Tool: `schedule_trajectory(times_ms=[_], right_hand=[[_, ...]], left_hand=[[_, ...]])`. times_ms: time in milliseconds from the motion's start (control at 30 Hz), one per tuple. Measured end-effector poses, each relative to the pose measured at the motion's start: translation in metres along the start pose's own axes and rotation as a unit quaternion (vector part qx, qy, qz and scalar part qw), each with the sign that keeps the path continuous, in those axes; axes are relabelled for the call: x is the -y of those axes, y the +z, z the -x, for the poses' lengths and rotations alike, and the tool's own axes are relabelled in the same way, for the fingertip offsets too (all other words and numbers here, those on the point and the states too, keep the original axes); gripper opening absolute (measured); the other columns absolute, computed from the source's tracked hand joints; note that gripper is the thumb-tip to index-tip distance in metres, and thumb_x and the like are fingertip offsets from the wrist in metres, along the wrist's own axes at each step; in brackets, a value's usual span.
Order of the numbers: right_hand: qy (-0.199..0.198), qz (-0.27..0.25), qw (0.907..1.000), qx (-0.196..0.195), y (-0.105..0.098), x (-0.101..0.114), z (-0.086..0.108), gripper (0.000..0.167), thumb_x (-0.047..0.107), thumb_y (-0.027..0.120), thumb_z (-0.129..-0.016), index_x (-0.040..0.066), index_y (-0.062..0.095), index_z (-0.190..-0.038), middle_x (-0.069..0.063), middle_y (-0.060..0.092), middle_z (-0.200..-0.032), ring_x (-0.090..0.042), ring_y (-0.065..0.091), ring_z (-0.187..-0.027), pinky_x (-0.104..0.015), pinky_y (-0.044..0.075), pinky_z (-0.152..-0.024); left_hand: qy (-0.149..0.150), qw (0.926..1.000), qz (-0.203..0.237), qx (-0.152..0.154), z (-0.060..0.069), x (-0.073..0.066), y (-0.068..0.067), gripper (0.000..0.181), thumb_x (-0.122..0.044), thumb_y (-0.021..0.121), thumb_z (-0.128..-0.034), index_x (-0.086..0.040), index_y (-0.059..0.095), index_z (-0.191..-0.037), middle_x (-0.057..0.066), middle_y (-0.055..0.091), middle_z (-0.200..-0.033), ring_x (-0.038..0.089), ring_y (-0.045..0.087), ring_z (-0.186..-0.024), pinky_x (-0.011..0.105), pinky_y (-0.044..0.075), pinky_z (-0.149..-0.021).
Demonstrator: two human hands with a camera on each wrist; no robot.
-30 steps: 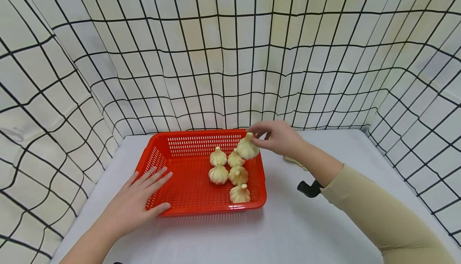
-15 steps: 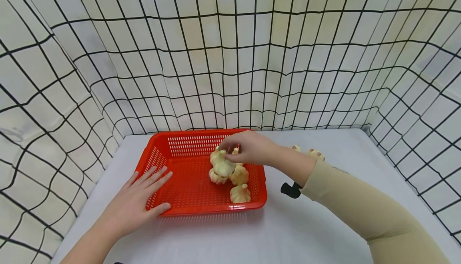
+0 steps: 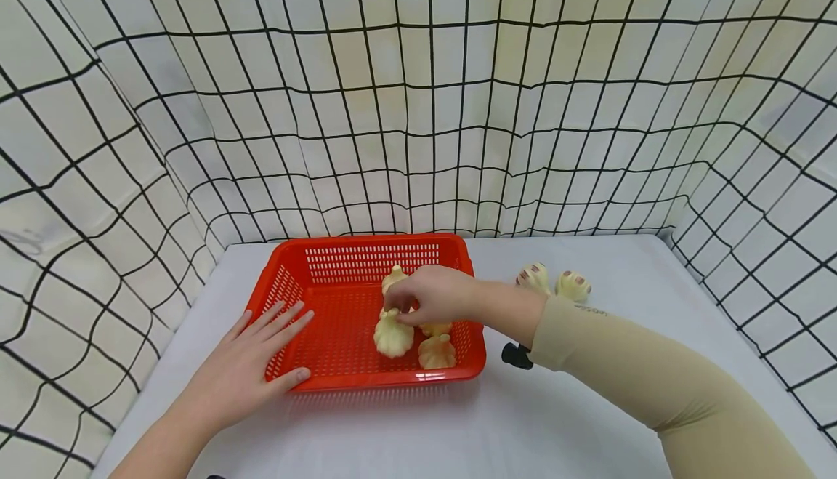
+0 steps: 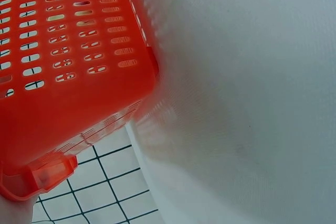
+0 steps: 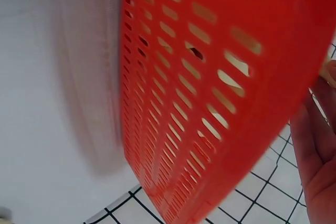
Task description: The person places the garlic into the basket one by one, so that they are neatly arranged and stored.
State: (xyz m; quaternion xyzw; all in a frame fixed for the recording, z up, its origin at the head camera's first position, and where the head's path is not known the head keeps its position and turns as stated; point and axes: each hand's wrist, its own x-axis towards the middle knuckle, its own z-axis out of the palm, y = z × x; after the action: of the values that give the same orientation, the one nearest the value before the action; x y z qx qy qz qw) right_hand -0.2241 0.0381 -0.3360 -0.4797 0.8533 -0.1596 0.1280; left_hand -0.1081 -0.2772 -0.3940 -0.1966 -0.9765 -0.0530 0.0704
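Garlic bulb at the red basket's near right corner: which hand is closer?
Right. The right hand is just beyond that garlic bulb; the left hand is at the left side of the red basket.

No text can be read. On the tan sleeve (image 3: 654, 366) of the person's right arm, along its upper edge near the cuff, a short row of dark marks (image 3: 590, 310) resembles lettering, but it is too small and blurred in the head view to make out.
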Motion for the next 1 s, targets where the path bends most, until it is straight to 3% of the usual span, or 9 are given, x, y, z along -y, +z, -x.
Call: schedule_trajectory(times_ms=[333, 700, 1000], right_hand=[[-0.014, 0.025, 0.999, 0.035, 0.019, -0.002, -0.004, 0.017, 0.027, 0.072, -0.092, 0.026, 0.072, -0.11, 0.019, 0.068, -0.098, 0.001, 0.06, -0.088, -0.013, 0.048, -0.078], [-0.029, 0.04, 0.9966, 0.066, 0.03, -0.005, -0.007, 0.005, 0.026, 0.072, -0.092, 0.025, 0.07, -0.096, 0.018, 0.059, -0.081, -0.001, 0.054, -0.076, -0.012, 0.046, -0.071], [0.002, 0.008, 0.9979, 0.064, 0.022, -0.005, -0.005, 0.027, 0.027, 0.073, -0.091, 0.025, 0.07, -0.117, 0.017, 0.067, -0.098, 0.002, 0.06, -0.088, -0.014, 0.05, -0.075]], left_hand=[[0.007, 0.9999, -0.004, -0.011, 0.0, 0.0, 0.0, 0.081, -0.064, 0.062, -0.0872, -0.022, 0.041, -0.153, 0.004, 0.037, -0.158, 0.038, 0.032, -0.144, 0.048, 0.0, -0.122], [0.001, 1.0, -0.002, -0.001, -0.001, -0.001, -0.001, 0.08, -0.064, 0.061, -0.0873, -0.023, 0.041, -0.153, 0.004, 0.037, -0.158, 0.037, 0.03, -0.144, 0.054, 0.006, -0.121], [0.003, 1.0, 0.0, -0.004, -0.001, -0.001, -0.001, 0.08, -0.064, 0.061, -0.0878, -0.023, 0.041, -0.153, 0.004, 0.038, -0.157, 0.037, 0.03, -0.144, 0.054, 0.006, -0.121]])
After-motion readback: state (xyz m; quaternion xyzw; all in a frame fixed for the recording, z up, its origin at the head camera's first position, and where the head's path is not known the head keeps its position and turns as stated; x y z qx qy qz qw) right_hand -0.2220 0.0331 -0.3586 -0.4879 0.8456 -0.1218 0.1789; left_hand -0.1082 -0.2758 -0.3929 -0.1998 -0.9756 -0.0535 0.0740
